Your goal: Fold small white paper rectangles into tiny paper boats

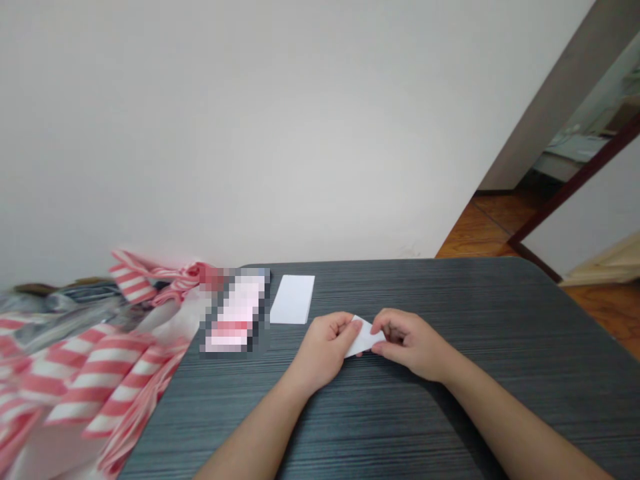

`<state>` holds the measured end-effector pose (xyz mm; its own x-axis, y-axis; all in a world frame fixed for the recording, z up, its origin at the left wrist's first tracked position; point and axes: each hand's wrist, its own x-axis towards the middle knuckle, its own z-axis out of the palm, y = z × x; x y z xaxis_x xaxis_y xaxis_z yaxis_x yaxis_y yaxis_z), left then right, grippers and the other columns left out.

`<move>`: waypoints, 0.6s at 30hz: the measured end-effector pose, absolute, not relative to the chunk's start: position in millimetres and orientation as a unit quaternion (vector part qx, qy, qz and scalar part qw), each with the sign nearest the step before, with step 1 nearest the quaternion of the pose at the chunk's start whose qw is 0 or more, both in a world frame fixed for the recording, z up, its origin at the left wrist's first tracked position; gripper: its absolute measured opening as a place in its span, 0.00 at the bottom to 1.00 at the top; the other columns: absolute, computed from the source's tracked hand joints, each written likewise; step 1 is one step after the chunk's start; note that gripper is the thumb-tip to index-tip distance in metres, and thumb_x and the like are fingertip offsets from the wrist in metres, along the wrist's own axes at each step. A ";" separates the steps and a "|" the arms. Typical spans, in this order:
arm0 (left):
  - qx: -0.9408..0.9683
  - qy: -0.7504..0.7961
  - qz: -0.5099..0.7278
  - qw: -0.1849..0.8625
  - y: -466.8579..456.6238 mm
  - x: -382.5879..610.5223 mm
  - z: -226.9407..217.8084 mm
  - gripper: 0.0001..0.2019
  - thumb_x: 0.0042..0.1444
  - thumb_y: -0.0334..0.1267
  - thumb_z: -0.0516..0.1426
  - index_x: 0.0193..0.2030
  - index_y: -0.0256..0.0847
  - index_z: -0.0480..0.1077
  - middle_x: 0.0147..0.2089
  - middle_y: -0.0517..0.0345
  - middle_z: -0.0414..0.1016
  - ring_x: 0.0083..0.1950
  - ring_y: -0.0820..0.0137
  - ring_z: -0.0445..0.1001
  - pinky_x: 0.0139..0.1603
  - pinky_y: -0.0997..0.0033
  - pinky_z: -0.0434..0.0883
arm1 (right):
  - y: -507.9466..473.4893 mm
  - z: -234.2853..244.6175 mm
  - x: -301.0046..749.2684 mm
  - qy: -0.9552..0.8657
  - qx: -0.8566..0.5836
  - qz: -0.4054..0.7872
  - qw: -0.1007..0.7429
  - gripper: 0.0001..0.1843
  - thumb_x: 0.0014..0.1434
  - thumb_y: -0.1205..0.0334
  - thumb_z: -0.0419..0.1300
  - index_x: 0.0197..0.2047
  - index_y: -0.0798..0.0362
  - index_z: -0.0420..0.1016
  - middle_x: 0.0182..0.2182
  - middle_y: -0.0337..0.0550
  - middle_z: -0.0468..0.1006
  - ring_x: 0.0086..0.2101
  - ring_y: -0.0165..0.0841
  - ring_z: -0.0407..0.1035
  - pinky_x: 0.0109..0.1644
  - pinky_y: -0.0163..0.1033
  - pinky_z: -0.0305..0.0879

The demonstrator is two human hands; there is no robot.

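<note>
A small white piece of paper (364, 337) lies low over the dark striped table (450, 320), held between both hands. My left hand (325, 350) pinches its left end with thumb and fingers curled. My right hand (407, 343) grips its right end, fingers bent over the edge. A stack of white paper slips (293, 299) lies flat just beyond my left hand, untouched.
A pixelated pink and white pack (235, 313) lies left of the paper stack. Red and white striped bags (100, 373) pile up off the table's left side. A plain wall stands behind; a wooden floor (500, 227) and doorway show at the right.
</note>
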<state>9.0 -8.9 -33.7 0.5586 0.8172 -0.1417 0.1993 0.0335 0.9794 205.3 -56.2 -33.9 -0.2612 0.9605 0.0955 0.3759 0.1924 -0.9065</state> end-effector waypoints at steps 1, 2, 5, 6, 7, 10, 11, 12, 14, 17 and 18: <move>0.646 0.394 0.258 0.600 -8.9 9.0 -33.4 0.17 0.60 0.49 0.55 0.30 0.36 0.75 0.24 0.59 0.73 0.25 0.72 0.66 0.25 0.75 0.60 | -56.1 -33.5 205.3 -0.689 -0.488 0.396 0.359 0.06 0.56 0.65 0.65 0.38 0.53 0.73 0.28 0.36 0.69 0.26 0.27 0.62 0.30 0.33 0.59; 0.646 0.395 0.259 0.599 -8.9 9.1 -32.8 0.18 0.60 0.49 0.55 0.30 0.36 0.75 0.24 0.59 0.73 0.25 0.72 0.66 0.24 0.75 0.60 | -56.0 -33.3 205.4 -0.695 -0.487 0.388 0.359 0.06 0.57 0.65 0.64 0.38 0.53 0.73 0.28 0.36 0.69 0.26 0.27 0.62 0.31 0.33 0.59; 0.643 0.391 0.261 0.605 -9.4 9.3 -30.4 0.18 0.60 0.48 0.55 0.29 0.36 0.74 0.24 0.59 0.72 0.25 0.73 0.65 0.24 0.76 0.60 | -55.9 -32.6 205.6 -0.708 -0.484 0.369 0.359 0.04 0.58 0.65 0.63 0.37 0.53 0.73 0.29 0.37 0.70 0.26 0.27 0.62 0.31 0.33 0.60; 0.641 0.389 0.261 0.608 -9.7 9.3 -29.5 0.17 0.60 0.48 0.55 0.29 0.36 0.74 0.24 0.60 0.72 0.25 0.73 0.65 0.25 0.76 0.60 | -55.8 -32.1 205.6 -0.712 -0.483 0.363 0.359 0.03 0.58 0.66 0.63 0.37 0.53 0.74 0.29 0.38 0.70 0.26 0.27 0.63 0.31 0.33 0.60; 0.639 0.387 0.260 0.611 -9.9 9.3 -28.8 0.17 0.60 0.48 0.55 0.28 0.36 0.74 0.24 0.60 0.72 0.24 0.74 0.64 0.25 0.76 0.60 | -55.6 -31.5 205.6 -0.717 -0.480 0.357 0.358 0.02 0.59 0.66 0.63 0.37 0.53 0.74 0.29 0.38 0.71 0.27 0.28 0.64 0.32 0.33 0.61; 0.637 0.386 0.257 0.615 -10.4 9.3 -28.3 0.17 0.60 0.47 0.56 0.28 0.36 0.74 0.24 0.61 0.71 0.24 0.74 0.64 0.25 0.76 0.60 | -54.3 -29.6 205.7 -0.733 -0.468 0.339 0.358 0.03 0.61 0.66 0.61 0.34 0.54 0.75 0.30 0.39 0.72 0.29 0.29 0.66 0.35 0.34 0.62; 0.635 0.387 0.256 0.618 -10.4 9.3 -28.9 0.17 0.60 0.47 0.56 0.28 0.36 0.74 0.24 0.61 0.71 0.25 0.74 0.64 0.25 0.76 0.60 | -53.7 -29.3 205.8 -0.738 -0.463 0.335 0.359 0.04 0.61 0.66 0.61 0.34 0.54 0.75 0.30 0.40 0.73 0.30 0.30 0.67 0.36 0.34 0.62; 0.632 0.386 0.256 0.621 -10.3 9.3 -29.7 0.17 0.60 0.47 0.56 0.29 0.36 0.74 0.24 0.60 0.72 0.25 0.74 0.64 0.25 0.76 0.60 | -53.2 -29.3 206.1 -0.742 -0.458 0.332 0.360 0.05 0.62 0.66 0.60 0.34 0.54 0.75 0.31 0.40 0.73 0.31 0.30 0.67 0.37 0.35 0.63; 0.628 0.389 0.259 0.622 -10.1 9.4 -31.8 0.17 0.61 0.47 0.56 0.30 0.36 0.74 0.25 0.60 0.72 0.25 0.74 0.64 0.25 0.76 0.59 | -52.5 -30.4 206.7 -0.747 -0.446 0.333 0.364 0.03 0.62 0.66 0.61 0.36 0.54 0.76 0.33 0.42 0.74 0.31 0.30 0.68 0.36 0.35 0.64; 0.631 0.390 0.263 0.616 -9.8 9.3 -34.0 0.17 0.61 0.48 0.55 0.32 0.36 0.75 0.25 0.59 0.73 0.25 0.73 0.65 0.25 0.76 0.59 | -52.6 -33.1 207.5 -0.756 -0.425 0.338 0.365 0.07 0.61 0.65 0.63 0.44 0.53 0.78 0.38 0.45 0.75 0.31 0.30 0.68 0.36 0.34 0.65; 0.634 0.390 0.263 0.614 -9.7 9.2 -34.1 0.17 0.61 0.48 0.55 0.32 0.36 0.75 0.25 0.59 0.73 0.25 0.73 0.65 0.25 0.76 0.59 | -52.8 -33.8 207.6 -0.761 -0.420 0.337 0.362 0.09 0.60 0.65 0.63 0.46 0.52 0.78 0.39 0.45 0.75 0.32 0.30 0.69 0.36 0.35 0.66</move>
